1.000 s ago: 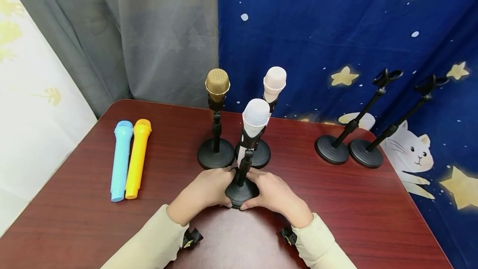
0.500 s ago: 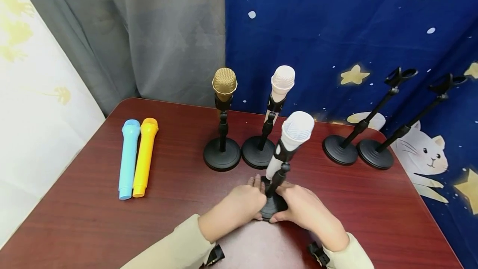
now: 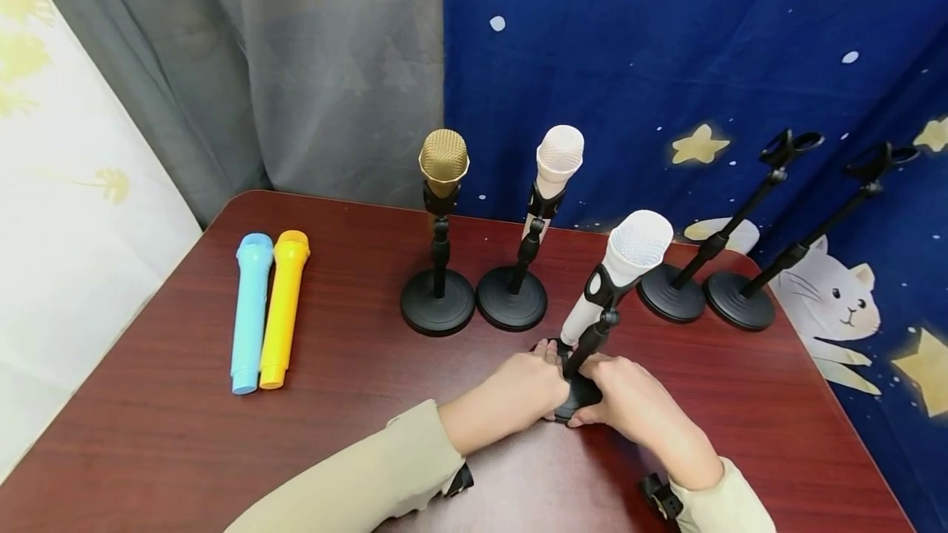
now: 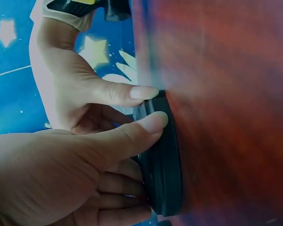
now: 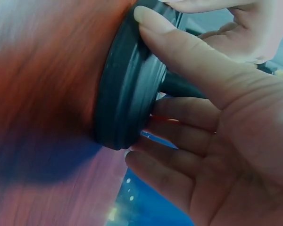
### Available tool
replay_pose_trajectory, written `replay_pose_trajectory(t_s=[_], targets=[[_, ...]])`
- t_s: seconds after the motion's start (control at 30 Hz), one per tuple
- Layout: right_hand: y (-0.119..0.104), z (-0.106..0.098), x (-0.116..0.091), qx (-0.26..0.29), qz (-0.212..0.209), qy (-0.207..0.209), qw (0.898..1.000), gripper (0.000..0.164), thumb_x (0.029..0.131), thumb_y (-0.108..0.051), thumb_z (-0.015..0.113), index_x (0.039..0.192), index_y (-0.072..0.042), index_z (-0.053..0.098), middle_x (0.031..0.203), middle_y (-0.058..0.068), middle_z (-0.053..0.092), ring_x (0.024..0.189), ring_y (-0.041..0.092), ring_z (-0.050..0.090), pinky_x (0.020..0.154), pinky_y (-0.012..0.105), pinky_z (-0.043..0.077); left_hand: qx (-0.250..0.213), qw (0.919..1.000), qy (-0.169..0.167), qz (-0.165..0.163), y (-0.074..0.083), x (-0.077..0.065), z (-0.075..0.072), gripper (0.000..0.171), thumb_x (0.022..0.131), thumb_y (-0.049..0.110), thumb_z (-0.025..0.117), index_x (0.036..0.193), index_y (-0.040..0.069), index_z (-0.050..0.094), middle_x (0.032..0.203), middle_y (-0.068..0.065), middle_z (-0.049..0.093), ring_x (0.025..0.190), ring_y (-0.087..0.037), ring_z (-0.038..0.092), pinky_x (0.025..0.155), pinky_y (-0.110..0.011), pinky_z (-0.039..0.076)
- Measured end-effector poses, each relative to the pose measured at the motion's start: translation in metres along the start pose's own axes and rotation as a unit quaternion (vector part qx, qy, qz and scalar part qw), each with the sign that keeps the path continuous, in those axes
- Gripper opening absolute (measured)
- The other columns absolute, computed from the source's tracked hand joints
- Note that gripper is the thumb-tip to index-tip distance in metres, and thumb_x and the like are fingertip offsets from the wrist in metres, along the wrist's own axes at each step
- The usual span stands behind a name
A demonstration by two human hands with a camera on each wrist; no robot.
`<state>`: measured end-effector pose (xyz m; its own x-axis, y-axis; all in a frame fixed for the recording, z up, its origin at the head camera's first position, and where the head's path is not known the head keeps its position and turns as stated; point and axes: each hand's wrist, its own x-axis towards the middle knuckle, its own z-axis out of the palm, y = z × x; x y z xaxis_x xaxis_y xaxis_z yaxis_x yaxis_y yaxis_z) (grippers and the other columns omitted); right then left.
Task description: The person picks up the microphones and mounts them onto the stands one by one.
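Left hand [image 3: 518, 391] and right hand [image 3: 638, 398] had closed round the base [image 3: 582, 398] of a black stand [image 3: 591, 345] bearing a white microphone [image 3: 638, 245].
The left hand gripped from nine o'clock and the right from three, thumbs close together on the rim at six, fingers bent about the sides; whether the base met the wooden table [image 3: 170, 426] could not be told. The white microphone sat in the stand's clip [image 3: 603, 286], its head toward one o'clock. From that base, a second white microphone [image 3: 559, 156] stood mounted at eleven, a gold microphone [image 3: 443, 159] mounted at ten, two clip-topped stands [image 3: 713, 245] stood between one and two, and a blue microphone [image 3: 250, 315] and yellow microphone [image 3: 285, 311] lay side by side between nine and ten.
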<state>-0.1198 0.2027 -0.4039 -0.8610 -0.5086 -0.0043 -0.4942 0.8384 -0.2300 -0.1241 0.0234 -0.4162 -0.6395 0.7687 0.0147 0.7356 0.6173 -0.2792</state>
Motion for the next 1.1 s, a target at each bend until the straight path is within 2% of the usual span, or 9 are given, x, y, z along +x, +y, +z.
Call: replay_pose_trajectory(t_s=[0.07,0.17,0.3,0.4,0.73,0.9,1.1], targets=[[0.006,-0.001,0.002,0.001,0.005,-0.002,1.0,0.042,0.063,-0.031,0.095,0.093,-0.014,0.072,0.091,-0.005,0.072,0.081,0.011,0.066,0.07,0.033,0.053,-0.006,1.0,-0.006,0.0,-0.002,0.009,-0.001,0.062,0.085,0.052,0.073,0.129,0.009,0.069,0.133,-0.012,0.067,0.124,-0.018,0.065,0.084,-0.025,0.06],[0.015,-0.004,0.007,0.004,0.005,-0.005,1.0,0.044,0.065,-0.033,0.094,0.097,-0.012,0.073,0.096,-0.002,0.074,0.084,0.014,0.069,0.073,0.035,0.054,-0.007,0.9997,-0.022,-0.009,-0.004,0.022,0.0,0.055,0.091,0.049,0.069,0.131,0.011,0.068,0.135,-0.01,0.066,0.125,-0.018,0.065,0.083,-0.026,0.061],[0.028,-0.005,0.015,0.012,0.001,-0.003,1.0,0.048,0.065,-0.03,0.094,0.104,-0.009,0.075,0.104,0.001,0.075,0.089,0.018,0.071,0.078,0.038,0.056,-0.004,0.9974,-0.069,-0.02,-0.007,0.04,0.002,0.057,0.097,0.048,0.061,0.139,0.009,0.061,0.143,-0.01,0.061,0.132,-0.018,0.06,0.087,-0.029,0.06],[0.036,-0.006,0.022,0.018,-0.004,-0.003,1.0,0.048,0.065,-0.029,0.094,0.105,-0.008,0.075,0.104,0.003,0.076,0.089,0.019,0.071,0.078,0.039,0.056,-0.008,0.9939,-0.107,-0.024,-0.01,0.052,0.002,0.062,0.097,0.048,0.06,0.144,0.009,0.056,0.149,-0.01,0.055,0.137,-0.019,0.055,0.092,-0.031,0.059],[0.053,-0.011,0.038,0.02,0.028,-0.018,0.999,0.046,0.068,-0.03,0.093,0.104,-0.006,0.076,0.102,0.006,0.076,0.087,0.02,0.07,0.076,0.039,0.055,-0.009,0.9921,-0.125,-0.007,-0.024,0.077,0.001,0.052,0.099,0.041,0.062,0.143,0.014,0.058,0.149,-0.011,0.055,0.138,-0.022,0.055,0.097,-0.035,0.058],[0.061,-0.013,0.044,0.017,0.03,-0.02,0.999,0.047,0.068,-0.03,0.093,0.104,-0.005,0.076,0.1,0.007,0.077,0.085,0.021,0.07,0.075,0.038,0.054,-0.03,0.9894,-0.142,-0.006,-0.031,0.087,0.001,0.047,0.099,0.039,0.062,0.142,0.019,0.06,0.152,-0.012,0.051,0.141,-0.023,0.051,0.101,-0.036,0.055],[0.069,-0.015,0.053,0.017,0.03,-0.017,0.999,0.044,0.068,-0.032,0.093,0.1,-0.007,0.075,0.094,0.005,0.077,0.08,0.019,0.068,0.072,0.035,0.051,-0.066,0.9846,-0.161,-0.01,-0.039,0.099,0.0,0.049,0.098,0.035,0.065,0.144,0.019,0.058,0.155,-0.016,0.048,0.144,-0.025,0.048,0.11,-0.037,0.049]])
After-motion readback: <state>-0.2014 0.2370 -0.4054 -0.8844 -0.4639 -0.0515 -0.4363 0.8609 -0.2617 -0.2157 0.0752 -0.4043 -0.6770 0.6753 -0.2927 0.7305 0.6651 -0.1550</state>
